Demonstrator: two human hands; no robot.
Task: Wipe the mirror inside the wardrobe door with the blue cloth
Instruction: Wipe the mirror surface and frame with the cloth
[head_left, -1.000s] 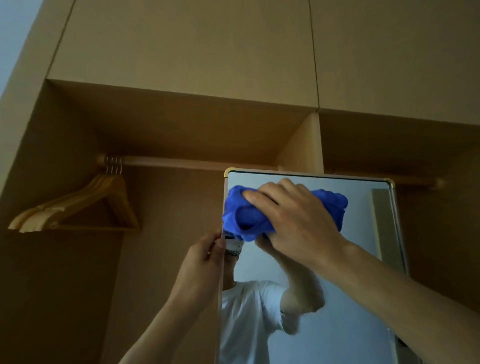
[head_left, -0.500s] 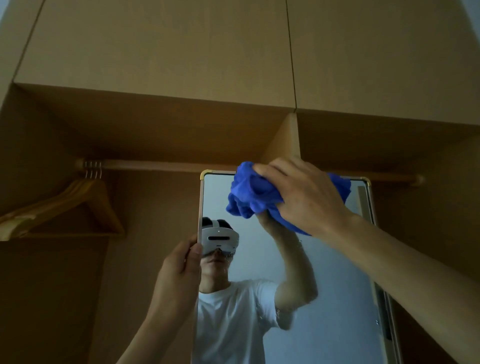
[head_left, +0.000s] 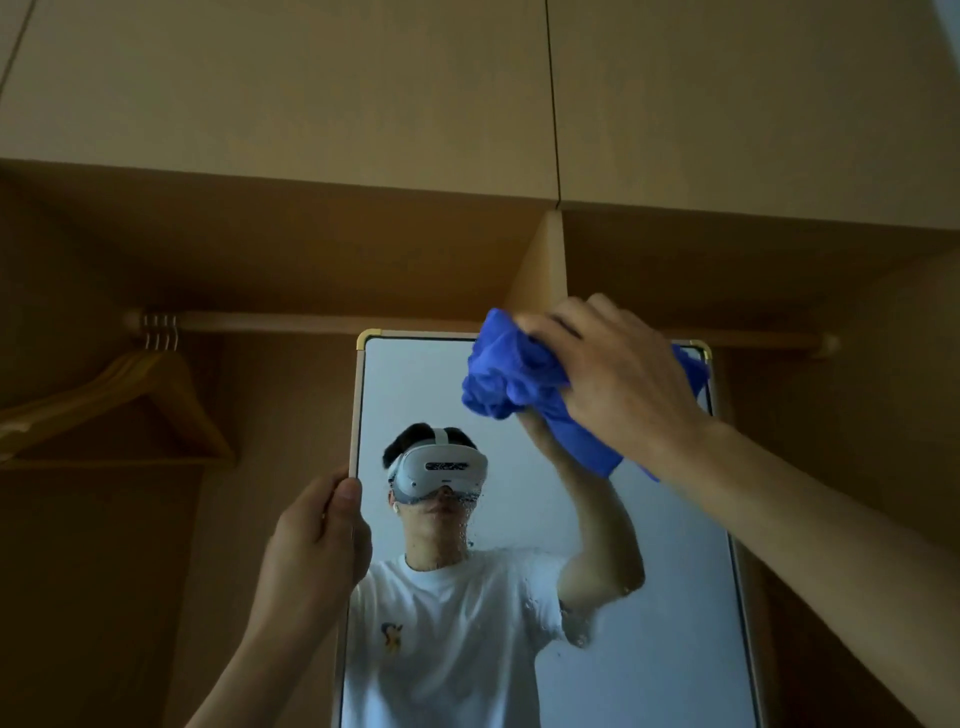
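Observation:
A tall mirror (head_left: 660, 597) with a thin gold frame stands in front of the open wooden wardrobe. My right hand (head_left: 618, 379) grips a bunched blue cloth (head_left: 509, 374) and presses it against the glass near the top right corner. My left hand (head_left: 317, 540) holds the mirror's left edge, with the thumb on the front of the frame. Water droplets and smears show on the glass around the middle. The mirror reflects a person in a white T-shirt wearing a headset.
A wooden clothes rail (head_left: 311, 322) runs across the wardrobe behind the mirror's top. Wooden hangers (head_left: 130, 395) hang at its left end. A vertical divider panel (head_left: 540, 270) stands behind the mirror, and closed upper cabinet doors (head_left: 363, 93) sit above.
My right hand has slid the blue cloth from the mirror's top left toward the top right. My left hand stays on the left edge. The view has tilted, and more of the mirror shows.

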